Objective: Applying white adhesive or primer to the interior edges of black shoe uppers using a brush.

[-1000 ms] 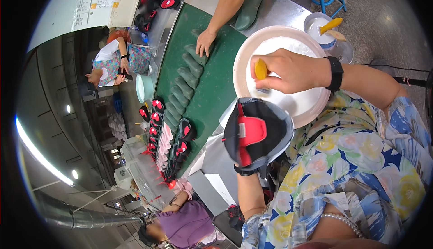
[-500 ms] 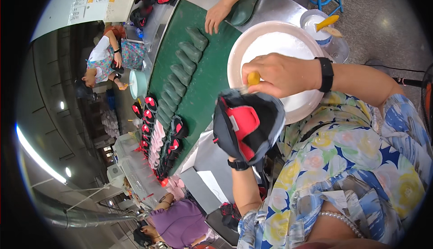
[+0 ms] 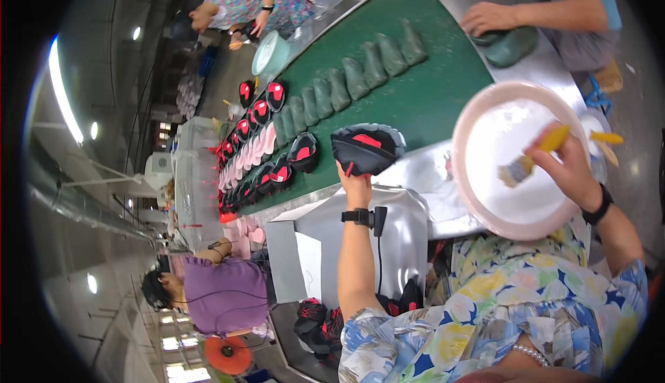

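Note:
My left hand reaches forward over the near edge of the green belt and grips a black shoe upper with a red lining. Its opening faces up, and the upper hides part of my fingers. On the right, my right hand is closed round the yellow handle of a brush. The pale bristles hang over the white liquid in a wide pinkish basin; I cannot tell whether they touch it. Beside the held upper, another black and red shoe upper sits on the green belt.
A row of grey-green foot-shaped pieces runs along the belt, beside pink sole-shaped pieces and more black uppers. A co-worker's hand rests on a dark green piece at far right. A grey box stands near left.
The shoe upper has moved with my left hand away from the basin to the belt. My right hand has drawn the brush off the upper and over the basin. The view has turned.

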The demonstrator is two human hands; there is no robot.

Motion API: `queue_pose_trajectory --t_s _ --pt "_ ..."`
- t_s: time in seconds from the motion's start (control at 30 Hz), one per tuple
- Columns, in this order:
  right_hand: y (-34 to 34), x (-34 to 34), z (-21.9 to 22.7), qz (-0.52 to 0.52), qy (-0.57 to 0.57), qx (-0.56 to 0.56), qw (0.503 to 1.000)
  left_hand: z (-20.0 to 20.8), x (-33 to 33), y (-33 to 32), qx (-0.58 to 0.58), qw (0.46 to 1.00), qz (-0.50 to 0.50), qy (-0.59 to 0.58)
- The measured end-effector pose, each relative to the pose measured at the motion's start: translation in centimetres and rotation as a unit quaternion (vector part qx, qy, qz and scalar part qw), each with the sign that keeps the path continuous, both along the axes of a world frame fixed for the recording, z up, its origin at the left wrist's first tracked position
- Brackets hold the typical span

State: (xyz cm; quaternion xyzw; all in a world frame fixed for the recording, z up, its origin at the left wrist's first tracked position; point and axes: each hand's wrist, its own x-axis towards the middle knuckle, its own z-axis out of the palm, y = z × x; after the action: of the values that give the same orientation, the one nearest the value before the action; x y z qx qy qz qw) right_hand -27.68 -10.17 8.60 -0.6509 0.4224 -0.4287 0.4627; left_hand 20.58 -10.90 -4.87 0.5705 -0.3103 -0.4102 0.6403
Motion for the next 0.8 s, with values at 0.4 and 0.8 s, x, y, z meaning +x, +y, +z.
queue_pose_trajectory --t_s 0.4,0.8 --pt "-2.0 1.3 -4.1 0.04 0.002 0.156 0.987 -6.5 25.6 1.1 0.172 0.822 0.273 -0.469" --pt "-1.8 0.5 -5.3 0.088 0.092 0.058 0.99 -6.1 16.3 46.5 0.761 0.51 -0.038 -0.398"
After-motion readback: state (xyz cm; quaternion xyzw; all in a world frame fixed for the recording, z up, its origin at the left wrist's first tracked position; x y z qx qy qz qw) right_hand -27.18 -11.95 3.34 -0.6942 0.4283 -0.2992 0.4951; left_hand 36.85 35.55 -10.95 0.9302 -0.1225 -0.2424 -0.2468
